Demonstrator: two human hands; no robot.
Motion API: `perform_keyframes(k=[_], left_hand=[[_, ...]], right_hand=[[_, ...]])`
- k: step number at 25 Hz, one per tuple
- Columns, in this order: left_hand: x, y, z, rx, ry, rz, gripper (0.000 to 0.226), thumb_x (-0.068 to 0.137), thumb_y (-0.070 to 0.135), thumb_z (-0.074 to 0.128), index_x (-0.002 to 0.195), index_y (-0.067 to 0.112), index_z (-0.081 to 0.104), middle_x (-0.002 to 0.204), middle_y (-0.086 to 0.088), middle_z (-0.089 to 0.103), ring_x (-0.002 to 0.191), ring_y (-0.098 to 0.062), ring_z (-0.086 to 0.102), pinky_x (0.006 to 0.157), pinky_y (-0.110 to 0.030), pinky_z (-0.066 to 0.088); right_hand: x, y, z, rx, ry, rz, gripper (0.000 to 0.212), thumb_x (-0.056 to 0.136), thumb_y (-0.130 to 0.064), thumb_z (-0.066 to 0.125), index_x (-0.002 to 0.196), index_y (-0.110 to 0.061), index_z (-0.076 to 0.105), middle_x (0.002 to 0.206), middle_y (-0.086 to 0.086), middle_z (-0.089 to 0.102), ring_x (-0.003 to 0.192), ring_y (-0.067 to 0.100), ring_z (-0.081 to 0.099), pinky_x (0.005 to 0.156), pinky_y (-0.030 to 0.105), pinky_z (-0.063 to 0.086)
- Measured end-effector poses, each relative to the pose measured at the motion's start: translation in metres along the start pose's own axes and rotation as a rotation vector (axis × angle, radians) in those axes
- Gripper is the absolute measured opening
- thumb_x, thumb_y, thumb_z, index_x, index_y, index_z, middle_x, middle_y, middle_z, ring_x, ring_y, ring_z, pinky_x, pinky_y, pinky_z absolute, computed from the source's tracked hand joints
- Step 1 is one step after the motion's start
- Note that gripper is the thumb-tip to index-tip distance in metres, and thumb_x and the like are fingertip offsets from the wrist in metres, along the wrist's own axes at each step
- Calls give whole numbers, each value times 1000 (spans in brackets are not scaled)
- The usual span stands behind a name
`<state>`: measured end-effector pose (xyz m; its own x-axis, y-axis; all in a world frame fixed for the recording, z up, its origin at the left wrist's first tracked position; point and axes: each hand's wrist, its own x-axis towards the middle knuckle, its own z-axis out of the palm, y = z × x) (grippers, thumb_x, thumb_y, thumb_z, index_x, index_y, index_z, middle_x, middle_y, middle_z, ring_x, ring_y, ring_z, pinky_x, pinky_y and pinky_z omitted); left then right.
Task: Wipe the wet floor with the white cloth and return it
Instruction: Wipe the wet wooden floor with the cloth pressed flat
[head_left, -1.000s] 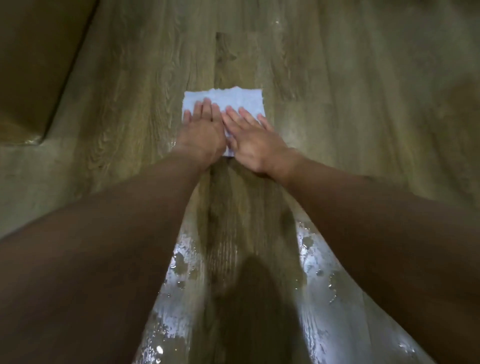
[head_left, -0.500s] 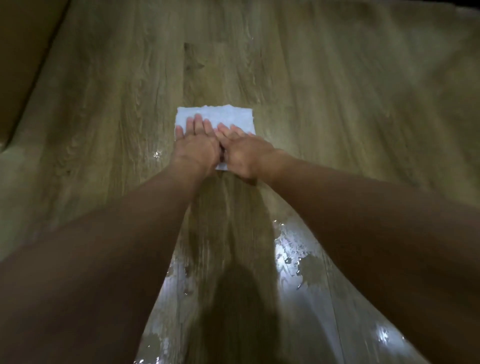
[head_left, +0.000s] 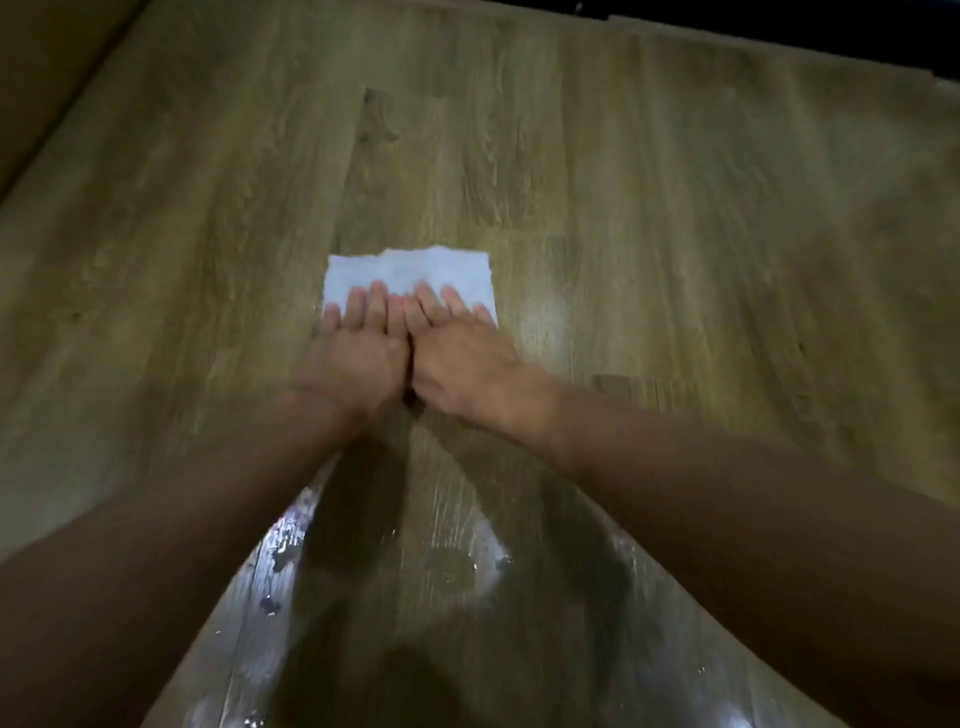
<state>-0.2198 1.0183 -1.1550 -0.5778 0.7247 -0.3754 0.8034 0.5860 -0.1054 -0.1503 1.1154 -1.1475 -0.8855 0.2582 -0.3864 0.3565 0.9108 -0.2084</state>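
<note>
Ok so the white rectangular cloth (head_left: 410, 273) is lying flat on the brown wood-look plank floor (head_left: 675, 234), roughly mid-frame and a touch left of centre. It looks like a thin folded sheet. The far edge is a bit ragged and uneven, with a small step in it near the left, while the left and right sides are pretty straight. The colour is plain white with a faint bluish cast in this light, and I can't see any obvious stains on the part that shows. Only the far half is visible, because the hands cover the near half.

Both hands are on it, palms down with the fingers straight and close together. The left hand (head_left: 353, 358) is on the left part of the cloth and the right hand (head_left: 462, 364) is on the right part. They sit side by side, touching along their inner edges, with the fingertips pointing away. So they're pressing flat, not pinching or gripping.

Nearer the camera, between the two forearms, there's a shiny wet patch (head_left: 452, 571) with little droplets along its left and right edges. A duller strip runs up its middle toward the hands. The floor on the far side of the cloth looks matte.
</note>
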Motion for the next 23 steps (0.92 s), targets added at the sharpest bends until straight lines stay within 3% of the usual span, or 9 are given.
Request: perform_keyframes(k=[4,7,11,14,18,20,23], left_hand=[[53,-1,-35,-104,-43,-209,65,101,30,29,153,5,-2,160,-19,-3,147,-39,2,118,-51,8],[26,24,-29,-10,-4,-102,63,100,31,24,152,4,0,159,-22,-1,145,-42,7,117,-50,13],[-30,111,-10,-74,57,27,66,97,35,17,152,8,-5,159,-18,-9,147,-39,-6,120,-49,0],[4,123,-20,-111,53,-8,62,100,29,21,153,7,-4,160,-17,-9,147,-37,-5,118,-48,-1],[77,120,-60,-250,-85,-263,66,102,33,34,154,16,-3,159,-16,-13,149,-29,-8,120,-45,3],[65,138,-67,-232,-128,-266,66,101,32,35,154,17,-1,159,-18,-10,149,-31,-3,120,-44,6],[9,177,-56,-210,-104,-131,62,102,31,30,154,17,-1,159,-21,-10,148,-34,-2,120,-42,5]], right_hand=[[54,25,-30,-15,56,-75,62,100,-26,32,154,-20,3,163,-1,1,150,23,1,120,45,5],[3,49,-4,-75,158,-97,57,103,-32,24,154,-14,5,163,1,5,149,22,3,120,41,6],[-99,104,29,-135,160,-63,64,98,-36,27,154,-13,6,163,2,6,150,20,4,121,40,5],[-74,123,14,-100,149,-11,66,95,-35,29,154,-17,6,163,-1,4,150,18,3,121,40,5],[7,140,-36,44,33,-13,60,101,-33,23,155,-21,-1,163,-6,-7,149,15,-6,121,40,-1],[-13,148,-35,27,34,-23,59,102,-32,23,155,-19,0,163,-5,-6,149,16,-5,121,40,0],[-100,163,0,14,111,-18,63,99,-27,27,155,-16,1,163,-1,-3,149,17,-4,121,39,1]])
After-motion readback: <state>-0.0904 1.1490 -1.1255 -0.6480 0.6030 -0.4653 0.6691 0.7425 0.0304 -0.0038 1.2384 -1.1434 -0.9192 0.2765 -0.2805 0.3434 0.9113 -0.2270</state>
